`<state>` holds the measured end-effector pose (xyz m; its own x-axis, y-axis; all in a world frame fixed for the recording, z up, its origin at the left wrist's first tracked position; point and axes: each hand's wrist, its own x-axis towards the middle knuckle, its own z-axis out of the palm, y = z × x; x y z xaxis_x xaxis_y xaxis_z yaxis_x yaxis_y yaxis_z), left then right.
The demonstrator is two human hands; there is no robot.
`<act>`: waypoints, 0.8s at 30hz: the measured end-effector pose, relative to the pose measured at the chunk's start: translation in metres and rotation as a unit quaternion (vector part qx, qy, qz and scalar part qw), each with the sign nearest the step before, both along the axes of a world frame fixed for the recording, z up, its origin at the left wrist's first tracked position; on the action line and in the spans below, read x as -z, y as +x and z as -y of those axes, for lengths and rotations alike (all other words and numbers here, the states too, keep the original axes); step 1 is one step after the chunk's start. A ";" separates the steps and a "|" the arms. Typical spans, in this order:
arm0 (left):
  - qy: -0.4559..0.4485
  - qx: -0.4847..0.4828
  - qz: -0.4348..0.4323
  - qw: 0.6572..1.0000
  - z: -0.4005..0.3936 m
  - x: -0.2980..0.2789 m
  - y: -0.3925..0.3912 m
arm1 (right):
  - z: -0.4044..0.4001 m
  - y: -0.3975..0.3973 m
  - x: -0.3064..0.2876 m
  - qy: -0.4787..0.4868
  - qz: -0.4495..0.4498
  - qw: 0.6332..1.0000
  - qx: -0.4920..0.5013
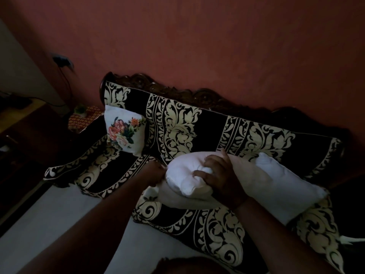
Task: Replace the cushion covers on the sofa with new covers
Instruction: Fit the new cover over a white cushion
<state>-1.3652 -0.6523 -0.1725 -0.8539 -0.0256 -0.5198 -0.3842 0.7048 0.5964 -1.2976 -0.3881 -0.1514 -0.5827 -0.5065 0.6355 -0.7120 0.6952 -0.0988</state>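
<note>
Right hand (pixel 217 173), centre of the frame: fingers curled, bunching a fold of white cloth on the near end of the white cushion (pixel 246 178). Left hand (pixel 156 173) just to its left: mostly hidden behind the cushion's end, apparently gripping the cloth's edge — hard to tell in the dim light. Cushion lying on the seat of the sofa (pixel 177 125), lower centre to right, against the black-and-cream patterned throw. Probably mid-step: working a plain cover on or off this cushion — which of the two, not clear. Next, a firm two-handed pull along the cushion's length. Floral cushion (pixel 124 131) propped upright at centre left, against the sofa's backrest.
</note>
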 end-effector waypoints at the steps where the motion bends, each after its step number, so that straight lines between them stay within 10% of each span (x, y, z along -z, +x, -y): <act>1: -0.016 0.002 -0.012 1.000 0.000 0.006 0.002 | -0.003 -0.003 0.003 0.003 0.019 1.000 0.013; 11: 0.215 -0.247 -0.098 0.940 0.007 0.005 0.000 | -0.032 -0.012 0.031 -0.198 0.359 0.907 0.092; 13: 0.254 -0.256 -0.120 0.925 0.007 0.001 0.001 | -0.027 0.012 0.027 -0.334 0.500 0.796 0.074; 17: 0.281 -0.197 -0.177 0.923 0.007 -0.012 0.008 | -0.022 0.028 0.036 -0.681 0.555 0.457 0.137; 20: 0.301 -0.118 -0.181 0.929 0.006 -0.021 0.016 | -0.017 0.013 0.040 -0.609 0.618 0.394 0.305; 24: 0.223 0.001 -0.215 0.951 -0.003 -0.027 0.029 | 0.000 -0.002 0.034 -0.520 0.744 0.333 0.256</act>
<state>-1.3367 -0.6497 -0.1457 -0.9896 0.1182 -0.0818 -0.0364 0.3447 0.9380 -1.2995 -0.3885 -0.1859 -0.4862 -0.0557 -0.8721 0.8476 -0.2730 -0.4551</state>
